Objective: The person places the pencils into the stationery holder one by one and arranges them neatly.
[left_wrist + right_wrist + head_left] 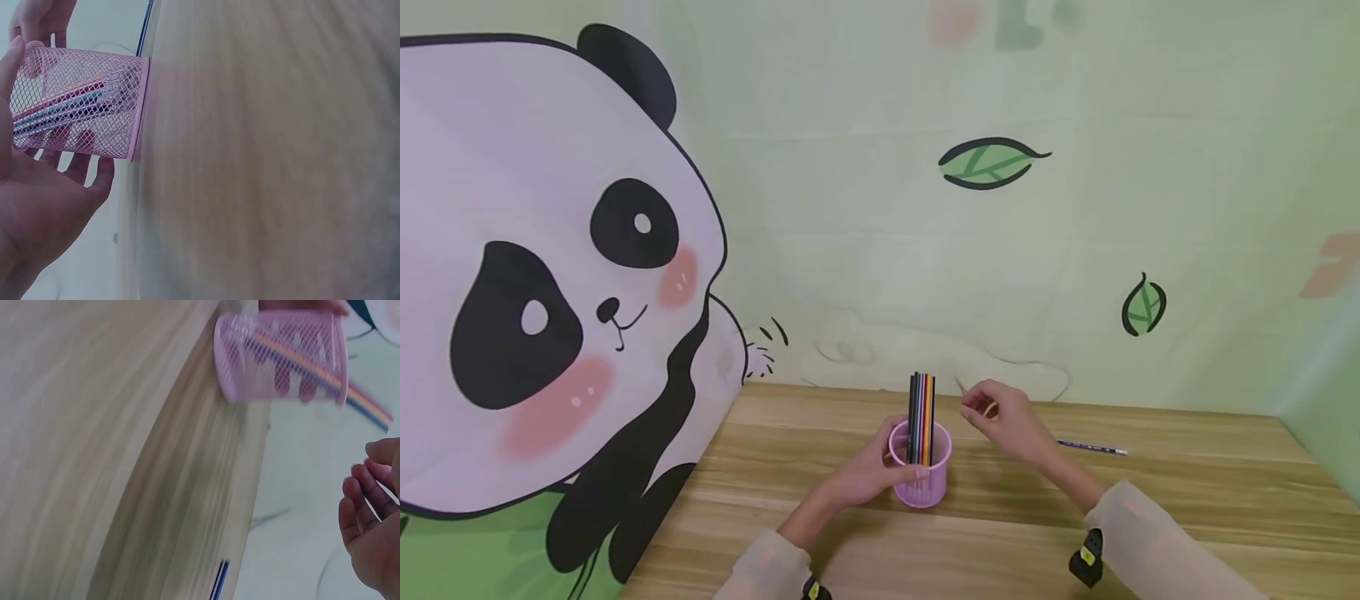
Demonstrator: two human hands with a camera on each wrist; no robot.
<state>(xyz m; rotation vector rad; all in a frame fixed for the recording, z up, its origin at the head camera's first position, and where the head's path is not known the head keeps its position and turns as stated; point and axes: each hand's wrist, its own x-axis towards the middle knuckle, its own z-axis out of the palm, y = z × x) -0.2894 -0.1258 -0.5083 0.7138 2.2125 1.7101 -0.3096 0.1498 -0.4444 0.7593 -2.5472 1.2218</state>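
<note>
A pink mesh pencil cup [919, 487] stands upright on the wooden table with several colored pencils [922, 408] leaning together in it. My left hand [880, 467] grips the cup around its side, thumb at the front; in the left wrist view its fingers [103, 175] curl behind the mesh. To the right of the cup, my right hand [1011, 421] hovers near the pencils' upper ends, fingers loosely bent. Nothing shows between its fingers in the right wrist view. A dark blue pencil [1092, 447] with a white end lies on the table beyond the right forearm.
The wooden table [985, 542] runs back to a pale green wall [850, 208]. A large panda picture [647, 333] covers the left side, and leaf drawings [992, 164] mark the back wall. Another wall surface [1326, 400] bounds the table on the right.
</note>
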